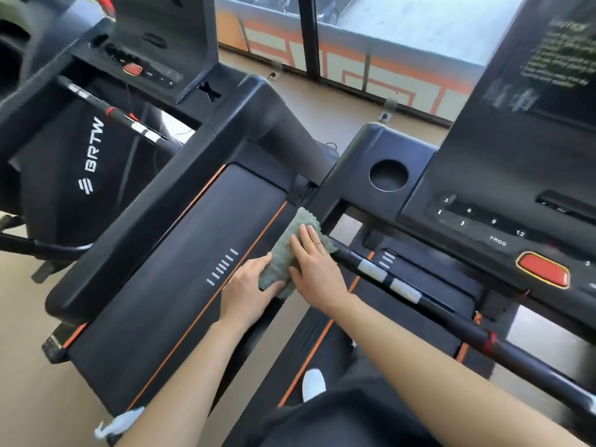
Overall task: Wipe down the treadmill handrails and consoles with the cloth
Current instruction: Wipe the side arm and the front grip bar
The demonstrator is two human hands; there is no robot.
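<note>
A grey-green cloth (283, 253) is wrapped over the near treadmill's left handrail, which it hides below the cup-holder corner. My left hand (248, 291) grips the cloth's lower end from the left. My right hand (314, 269) lies flat on top of the cloth with its fingers stretched out. The near treadmill's console (503, 175) with number keys and a red stop button (543, 269) rises at the right. A black crossbar handrail (429, 304) with silver sensor plates runs from the cloth toward the lower right.
A second treadmill stands to the left, with its belt (180, 269), thick side handrail (154, 201), console (151, 62) and sensor bar (109, 111). A round cup holder (388, 175) sits left of the near console. Windows (371, 43) line the far wall. My white shoe (313, 383) is on the near belt.
</note>
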